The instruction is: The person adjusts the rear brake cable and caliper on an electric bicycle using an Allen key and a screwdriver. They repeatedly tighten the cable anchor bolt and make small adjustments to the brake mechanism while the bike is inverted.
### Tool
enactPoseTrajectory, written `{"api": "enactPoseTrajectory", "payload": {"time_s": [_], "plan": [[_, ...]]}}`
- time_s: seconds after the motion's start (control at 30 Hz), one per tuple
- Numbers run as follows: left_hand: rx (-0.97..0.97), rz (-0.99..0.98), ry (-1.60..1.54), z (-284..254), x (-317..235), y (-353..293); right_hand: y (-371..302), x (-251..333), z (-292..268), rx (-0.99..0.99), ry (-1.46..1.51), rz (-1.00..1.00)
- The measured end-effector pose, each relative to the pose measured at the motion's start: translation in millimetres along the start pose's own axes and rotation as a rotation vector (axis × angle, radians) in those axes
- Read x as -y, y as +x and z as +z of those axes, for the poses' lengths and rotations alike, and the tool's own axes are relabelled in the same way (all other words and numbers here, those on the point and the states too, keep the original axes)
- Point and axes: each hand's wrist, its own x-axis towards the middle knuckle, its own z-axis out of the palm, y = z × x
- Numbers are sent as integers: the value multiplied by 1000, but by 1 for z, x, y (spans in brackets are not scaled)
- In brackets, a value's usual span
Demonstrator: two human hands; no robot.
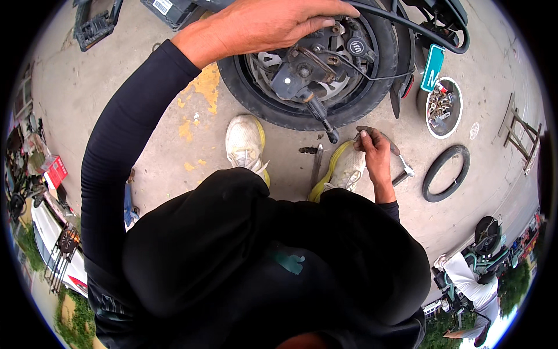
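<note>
My left hand (264,26) reaches across the upper part of a scooter wheel (256,110), its fingers stretched out near the black frame; whether the fingertips touch it I cannot tell. On the wheel's near side are a brake disc and a dark hub bracket (290,81), with a dark rod-like part (319,116) slanting down over the tyre. Lower right, beside my right shoe, my right hand (376,157) has its thumb and fingers pinched together; what they hold is too small to make out. A silver-headed ratchet wrench (408,171) lies just right of it.
Between my shoes (245,142) lies a flat metal bar (317,164). A bucket (456,125) of loose sockets and bolts stands at right, below a green plate (433,68). A black rubber ring (430,180) lies nearer. Another person (471,279) is at lower right.
</note>
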Motion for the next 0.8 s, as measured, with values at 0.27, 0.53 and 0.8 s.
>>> {"api": "enactPoseTrajectory", "payload": {"time_s": [0.27, 0.53, 0.8], "plan": [[14, 3, -41, -8, -5, 0, -25, 47, -26, 396, 575, 238], [126, 11, 72, 23, 7, 26, -2, 157, -6, 164, 352, -130], [156, 65, 12, 16, 6, 33, 19, 164, 34, -87, 300, -397]]}}
